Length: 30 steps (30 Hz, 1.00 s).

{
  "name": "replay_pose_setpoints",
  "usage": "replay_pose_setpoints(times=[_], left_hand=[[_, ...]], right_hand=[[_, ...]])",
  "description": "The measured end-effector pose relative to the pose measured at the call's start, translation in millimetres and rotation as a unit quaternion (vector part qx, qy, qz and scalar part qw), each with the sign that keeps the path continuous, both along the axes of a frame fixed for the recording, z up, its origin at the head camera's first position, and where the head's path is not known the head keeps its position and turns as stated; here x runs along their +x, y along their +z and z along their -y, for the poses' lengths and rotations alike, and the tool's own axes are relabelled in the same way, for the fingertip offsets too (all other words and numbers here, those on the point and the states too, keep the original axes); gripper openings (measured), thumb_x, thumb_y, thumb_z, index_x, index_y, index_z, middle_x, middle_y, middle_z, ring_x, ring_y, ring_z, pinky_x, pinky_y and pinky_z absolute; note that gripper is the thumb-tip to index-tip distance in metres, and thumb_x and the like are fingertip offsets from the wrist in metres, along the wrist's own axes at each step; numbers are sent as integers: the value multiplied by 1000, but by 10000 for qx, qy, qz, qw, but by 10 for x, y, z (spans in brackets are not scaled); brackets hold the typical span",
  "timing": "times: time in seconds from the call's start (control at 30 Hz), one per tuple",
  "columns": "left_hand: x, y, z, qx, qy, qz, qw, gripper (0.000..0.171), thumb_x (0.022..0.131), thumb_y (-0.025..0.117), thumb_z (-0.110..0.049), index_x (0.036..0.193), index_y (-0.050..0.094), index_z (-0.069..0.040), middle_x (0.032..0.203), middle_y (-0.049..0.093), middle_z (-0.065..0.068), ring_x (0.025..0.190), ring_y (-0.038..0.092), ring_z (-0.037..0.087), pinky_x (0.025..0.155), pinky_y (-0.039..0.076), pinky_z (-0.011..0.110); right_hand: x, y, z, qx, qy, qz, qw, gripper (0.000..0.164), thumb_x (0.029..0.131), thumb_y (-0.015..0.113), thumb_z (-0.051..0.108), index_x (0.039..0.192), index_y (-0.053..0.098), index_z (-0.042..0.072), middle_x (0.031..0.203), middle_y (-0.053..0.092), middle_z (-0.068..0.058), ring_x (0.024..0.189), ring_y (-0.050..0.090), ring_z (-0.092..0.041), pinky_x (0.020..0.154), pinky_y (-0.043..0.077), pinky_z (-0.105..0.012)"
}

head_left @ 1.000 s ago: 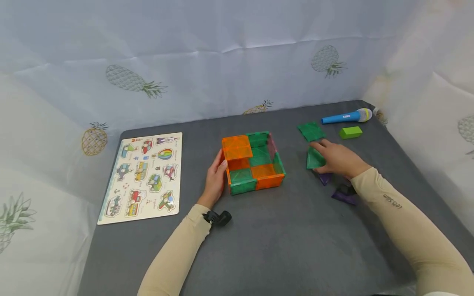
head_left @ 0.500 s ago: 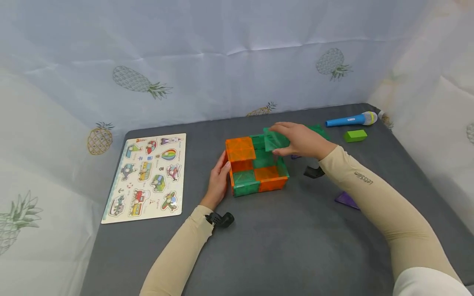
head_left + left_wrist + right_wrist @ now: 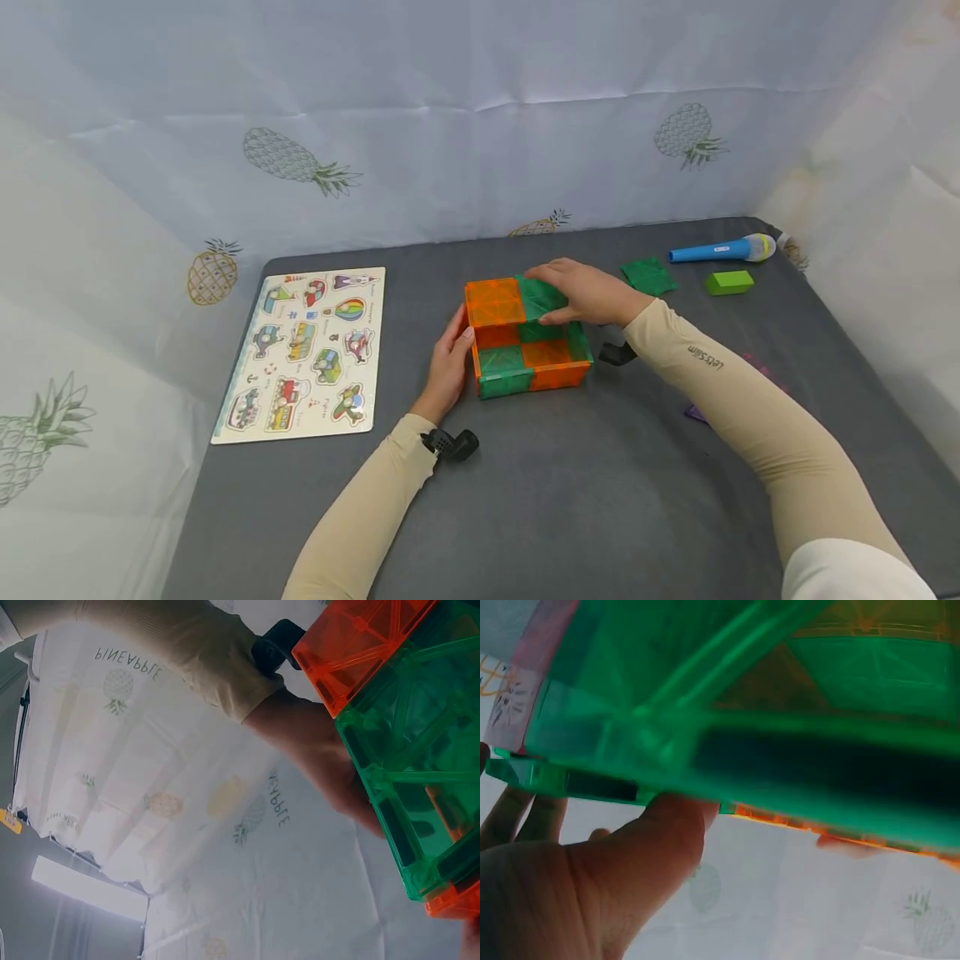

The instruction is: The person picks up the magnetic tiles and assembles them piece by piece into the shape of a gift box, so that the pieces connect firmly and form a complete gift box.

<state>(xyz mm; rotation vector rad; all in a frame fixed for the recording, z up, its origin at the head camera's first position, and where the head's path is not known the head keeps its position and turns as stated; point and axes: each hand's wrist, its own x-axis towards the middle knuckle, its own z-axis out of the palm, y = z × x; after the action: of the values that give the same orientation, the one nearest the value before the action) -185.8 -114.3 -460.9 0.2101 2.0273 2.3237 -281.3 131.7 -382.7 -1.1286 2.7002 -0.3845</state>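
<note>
A box of translucent green and orange magnetic tiles stands on the table, its front part uncovered. An orange tile covers its back left corner. Beside that, my right hand pinches a green magnetic tile between thumb and fingers, level with the box's top. In the right wrist view the thumb presses that tile's edge, which lines up with an orange one. My left hand rests along the box's left wall with fairly straight fingers. The left wrist view shows the box's green wall close up.
A wooden picture puzzle board lies at the left. Toward the back right are a green tile, a toy microphone and a lime green block. A purple piece is partly hidden under the right forearm.
My right hand has picked the green tile from the right side, carried it left and brought it onto the box's back right, beside the orange tile. The left hand stays at the box.
</note>
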Motion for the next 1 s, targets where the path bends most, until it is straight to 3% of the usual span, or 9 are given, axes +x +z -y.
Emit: replay_pose_setpoints(times=[0.47, 0.57, 0.77, 1.0], left_hand=[[11, -59, 2, -91, 3, -64, 9999, 52, 101, 38, -20, 149, 20, -12, 156, 21, 1, 144, 17, 15, 118, 15, 38], [11, -66, 0, -65, 7, -96, 9999, 52, 101, 38, -20, 149, 20, -12, 156, 21, 2, 144, 18, 16, 118, 15, 38], [3, -43, -3, -40, 43, -134, 9999, 52, 101, 39, -19, 149, 21, -10, 155, 22, 3, 144, 18, 17, 118, 15, 39], [8, -28, -7, -31, -2, -96, 9999, 52, 101, 38, -18, 149, 20, -11, 156, 21, 3, 144, 18, 16, 118, 15, 38]], right_hand=[[16, -231, -17, -545, 8, -353, 9979, 68, 89, 55, 49, 144, 32, 18, 147, 35, -5, 137, 29, -26, 105, 37, -49], [23, -235, 2, -616, 1, -309, 9976, 75, 86, 58, 50, 146, 29, 15, 149, 30, -8, 137, 26, -29, 107, 33, -51], [8, -220, 80, -448, -159, -88, 9988, 94, 77, 67, 55, 150, 18, 22, 150, 26, -12, 137, 25, -33, 106, 25, -61], [-15, -218, 98, -450, -224, 148, 9986, 95, 74, 65, 61, 149, 21, 22, 149, 29, -10, 135, 28, -32, 106, 25, -62]])
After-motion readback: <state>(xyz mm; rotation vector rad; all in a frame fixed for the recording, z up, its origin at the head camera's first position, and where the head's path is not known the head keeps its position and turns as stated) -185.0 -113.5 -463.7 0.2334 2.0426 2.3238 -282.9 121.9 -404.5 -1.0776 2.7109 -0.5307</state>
